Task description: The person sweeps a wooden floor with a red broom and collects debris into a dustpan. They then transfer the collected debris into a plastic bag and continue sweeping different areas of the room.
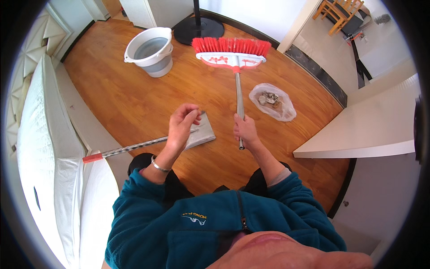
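Note:
My right hand [245, 128] is wrapped round the lower part of a broom's metal handle. The broom [230, 59] is raised with its head away from me, red bristles uppermost on a white and red base. My left hand [182, 121] hovers left of the handle, fingers curled in and thumb close to them; anything pinched there is too small to make out. Below that hand, a grey metal dustpan [205, 133] rests on the floor, its striped handle with a red grip pointing left. Right of the broom handle sits an open clear plastic bag [273, 102] with greyish debris inside.
A white and grey bucket [151, 51] stands at the far left, beside a round black stand base [198, 30]. White padded bedding [45, 148] lines the left side. An open white door [358, 130] juts in from the right, near a doorway with a wooden chair [338, 15] beyond.

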A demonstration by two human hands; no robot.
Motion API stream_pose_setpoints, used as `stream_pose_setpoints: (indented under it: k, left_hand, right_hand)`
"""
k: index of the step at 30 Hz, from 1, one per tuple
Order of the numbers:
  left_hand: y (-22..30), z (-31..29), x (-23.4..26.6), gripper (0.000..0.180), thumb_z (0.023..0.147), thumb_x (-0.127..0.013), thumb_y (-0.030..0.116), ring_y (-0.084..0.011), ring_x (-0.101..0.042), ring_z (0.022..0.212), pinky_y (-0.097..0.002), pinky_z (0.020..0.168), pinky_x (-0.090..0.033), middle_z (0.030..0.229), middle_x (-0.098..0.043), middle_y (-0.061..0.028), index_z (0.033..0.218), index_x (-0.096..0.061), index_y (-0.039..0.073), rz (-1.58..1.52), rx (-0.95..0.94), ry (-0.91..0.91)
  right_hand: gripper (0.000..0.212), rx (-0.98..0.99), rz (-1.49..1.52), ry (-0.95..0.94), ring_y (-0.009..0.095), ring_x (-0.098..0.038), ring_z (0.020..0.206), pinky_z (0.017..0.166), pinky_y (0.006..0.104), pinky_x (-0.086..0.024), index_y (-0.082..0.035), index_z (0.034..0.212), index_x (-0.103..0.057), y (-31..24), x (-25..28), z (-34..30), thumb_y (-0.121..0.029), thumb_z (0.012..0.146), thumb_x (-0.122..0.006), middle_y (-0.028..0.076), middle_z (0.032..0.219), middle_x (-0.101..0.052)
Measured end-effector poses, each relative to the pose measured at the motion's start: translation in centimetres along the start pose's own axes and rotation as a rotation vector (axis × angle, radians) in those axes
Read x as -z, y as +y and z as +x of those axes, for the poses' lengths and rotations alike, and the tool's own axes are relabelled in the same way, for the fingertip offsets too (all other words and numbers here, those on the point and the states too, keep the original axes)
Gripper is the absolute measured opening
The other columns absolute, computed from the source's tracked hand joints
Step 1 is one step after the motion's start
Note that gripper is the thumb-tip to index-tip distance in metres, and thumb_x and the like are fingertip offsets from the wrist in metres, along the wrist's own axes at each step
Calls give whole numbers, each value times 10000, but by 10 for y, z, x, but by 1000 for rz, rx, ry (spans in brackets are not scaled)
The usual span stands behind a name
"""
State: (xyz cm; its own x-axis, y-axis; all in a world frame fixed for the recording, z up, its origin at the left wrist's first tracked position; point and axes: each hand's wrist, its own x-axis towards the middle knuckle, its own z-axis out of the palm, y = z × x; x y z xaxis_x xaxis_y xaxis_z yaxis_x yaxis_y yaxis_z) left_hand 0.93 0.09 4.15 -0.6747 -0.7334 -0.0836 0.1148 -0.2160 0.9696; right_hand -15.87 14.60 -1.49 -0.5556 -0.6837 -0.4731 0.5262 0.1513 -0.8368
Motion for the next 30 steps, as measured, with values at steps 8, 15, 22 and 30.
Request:
stream_pose_setpoints:
  k: [8, 15, 22, 30]
  left_hand:
    - [-13, -6, 0, 154, 893, -560, 105, -121, -575, 771, -258, 699, -478, 864, -606, -49, 1007, -582, 4, 20, 182, -40]
    - [-1, -43, -28, 186, 900, -566, 147, -82, -536, 837, -237, 756, -447, 863, -583, -9, 1020, -579, 5, 64, 427, -128]
    - [24, -56, -53, 239, 901, -554, 225, -132, -592, 751, -288, 682, -489, 763, -584, -58, 979, -544, -1, 108, 678, -162]
    - [57, -67, -13, 125, 804, -557, 117, -215, -608, 581, -334, 527, -490, 662, -601, -106, 842, -542, -1, 4, 524, 396]
  right_hand:
    - [238, -171, 146, -97, 78, -326, 359, 310, 248, -277, -97, 773, -400, -29, -10, -33, -229, 951, -488, -23, 508, -333]
    - [390, -409, 577, -271, 90, -270, 343, 304, 247, -263, -103, 782, -411, -50, -24, -94, -401, 1004, -295, -22, 480, -274]
    - [431, -496, 299, -269, 99, -330, 313, 300, 233, -285, -106, 889, -488, -27, -62, -98, -455, 1002, -261, -19, 451, -333]
    - [269, -421, -433, -523, 106, -519, 490, 456, 231, -420, -66, 988, -547, -51, -132, -109, -254, 997, -355, 7, 622, -551]
